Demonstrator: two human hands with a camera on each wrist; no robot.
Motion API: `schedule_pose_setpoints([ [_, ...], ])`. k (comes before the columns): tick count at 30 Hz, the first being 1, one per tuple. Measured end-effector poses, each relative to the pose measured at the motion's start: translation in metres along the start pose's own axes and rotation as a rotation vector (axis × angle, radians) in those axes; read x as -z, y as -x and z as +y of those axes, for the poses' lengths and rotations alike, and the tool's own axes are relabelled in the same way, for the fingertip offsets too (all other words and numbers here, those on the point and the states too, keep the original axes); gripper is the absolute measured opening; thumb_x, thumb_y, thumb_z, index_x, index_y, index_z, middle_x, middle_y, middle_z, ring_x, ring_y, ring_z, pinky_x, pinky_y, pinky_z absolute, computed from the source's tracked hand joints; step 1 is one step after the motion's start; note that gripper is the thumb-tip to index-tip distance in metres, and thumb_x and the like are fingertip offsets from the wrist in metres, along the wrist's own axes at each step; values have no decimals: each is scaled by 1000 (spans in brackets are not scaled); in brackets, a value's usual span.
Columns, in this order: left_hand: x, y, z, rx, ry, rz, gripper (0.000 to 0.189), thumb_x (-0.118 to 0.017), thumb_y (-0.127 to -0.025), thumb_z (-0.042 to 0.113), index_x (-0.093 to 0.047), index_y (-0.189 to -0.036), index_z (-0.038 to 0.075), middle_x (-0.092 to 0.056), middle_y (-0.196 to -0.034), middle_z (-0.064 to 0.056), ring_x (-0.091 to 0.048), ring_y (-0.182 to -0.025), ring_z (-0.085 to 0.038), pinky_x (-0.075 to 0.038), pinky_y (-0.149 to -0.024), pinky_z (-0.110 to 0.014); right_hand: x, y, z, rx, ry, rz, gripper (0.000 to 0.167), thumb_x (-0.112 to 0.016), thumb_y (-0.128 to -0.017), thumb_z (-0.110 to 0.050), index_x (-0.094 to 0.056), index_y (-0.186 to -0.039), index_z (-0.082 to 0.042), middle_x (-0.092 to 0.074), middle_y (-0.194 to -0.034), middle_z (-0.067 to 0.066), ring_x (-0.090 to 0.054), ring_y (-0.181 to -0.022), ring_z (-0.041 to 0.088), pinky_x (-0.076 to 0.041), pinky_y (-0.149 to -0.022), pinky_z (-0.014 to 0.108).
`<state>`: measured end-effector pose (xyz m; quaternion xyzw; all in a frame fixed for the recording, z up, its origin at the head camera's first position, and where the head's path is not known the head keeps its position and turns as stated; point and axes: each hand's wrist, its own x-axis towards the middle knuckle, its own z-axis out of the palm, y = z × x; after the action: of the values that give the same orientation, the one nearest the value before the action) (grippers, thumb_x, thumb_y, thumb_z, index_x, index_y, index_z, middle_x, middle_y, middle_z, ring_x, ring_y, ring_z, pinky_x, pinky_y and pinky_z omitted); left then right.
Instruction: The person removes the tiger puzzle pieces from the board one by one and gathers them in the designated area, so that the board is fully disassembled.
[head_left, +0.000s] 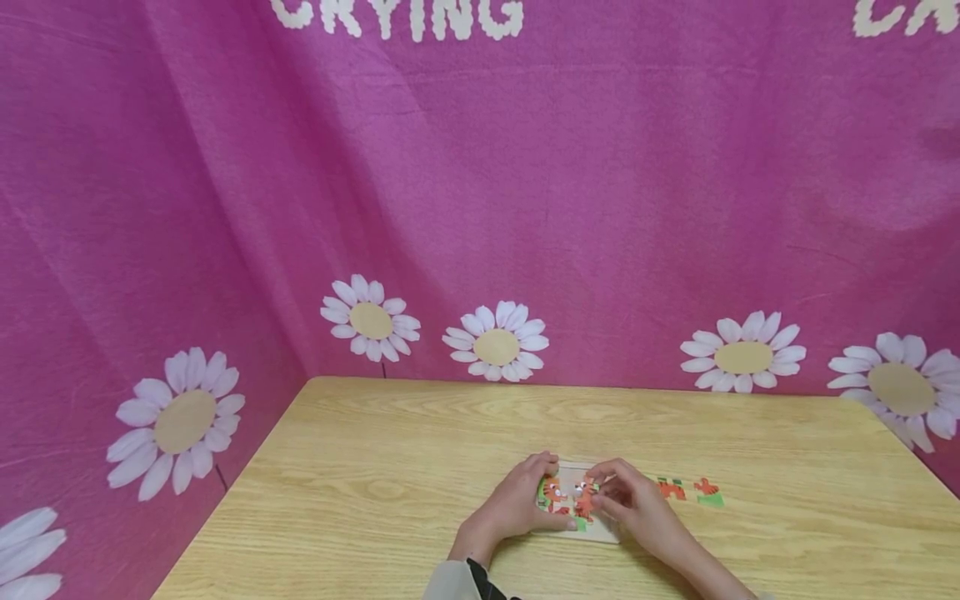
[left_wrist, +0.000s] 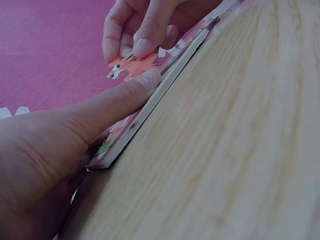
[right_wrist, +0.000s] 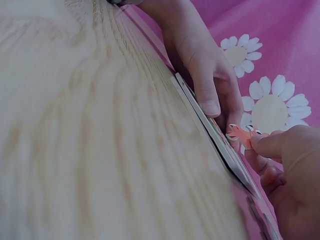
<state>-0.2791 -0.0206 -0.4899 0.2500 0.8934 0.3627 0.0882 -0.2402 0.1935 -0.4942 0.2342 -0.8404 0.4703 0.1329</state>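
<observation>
- Beige sleeve (head_left: 450,581) nearest, our left hand (head_left: 512,502) grips the board (head_left: 600,532), thumb and fingers at opposite edges.
- Our right hand (head_left: 639,507) pinches an orange puzzle piece (left_wrist: 132,67) above it — likely light, stiff, easily fumbled — and best held, we judge, by its rim.

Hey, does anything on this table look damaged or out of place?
Nothing stands out as spilled or damaged. Loose puzzle pieces lie on the table to the right of the board, but that seems ordinary, with the right hand pinching another piece over the board.
</observation>
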Motion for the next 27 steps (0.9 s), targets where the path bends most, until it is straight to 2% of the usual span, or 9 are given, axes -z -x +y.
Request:
schedule_pose_setpoints([
  [9,0,1,0,-1,-4,0,79,-84,-75,42,-50,-139,10,-38,-157,-6,-34,-147,-28,-31,-121,-47,9,8,3,10,-18,22,27,-71,-84,-1,-63,-109,-6,-66,-88,7,-60,-72,-3,-52,-57,19],
  [16,1,2,0,-7,-8,-6,79,-83,-75,41,-49,-139,9,-37,-158,-7,-33,-147,-28,-31,-121,-46,16,14,6,5,-53,4,28,-66,-86,4,-61,-111,-6,-67,-84,6,-57,-63,0,-47,-43,21],
  [22,1,2,1,7,2,-11,80,-83,-75,42,-49,-140,10,-37,-157,-6,-33,-147,-27,-31,-121,-46,21,18,11,46,-39,24,31,-69,-84,4,-61,-113,-3,-65,-80,7,-56,-60,1,-47,-43,21],
  [27,0,2,0,0,2,-5,79,-84,-75,41,-50,-138,9,-39,-157,-5,-34,-147,-26,-32,-121,-44,26,21,14,55,-23,31,32,-68,-83,8,-61,-112,-2,-66,-82,6,-58,-65,0,-48,-48,20],
])
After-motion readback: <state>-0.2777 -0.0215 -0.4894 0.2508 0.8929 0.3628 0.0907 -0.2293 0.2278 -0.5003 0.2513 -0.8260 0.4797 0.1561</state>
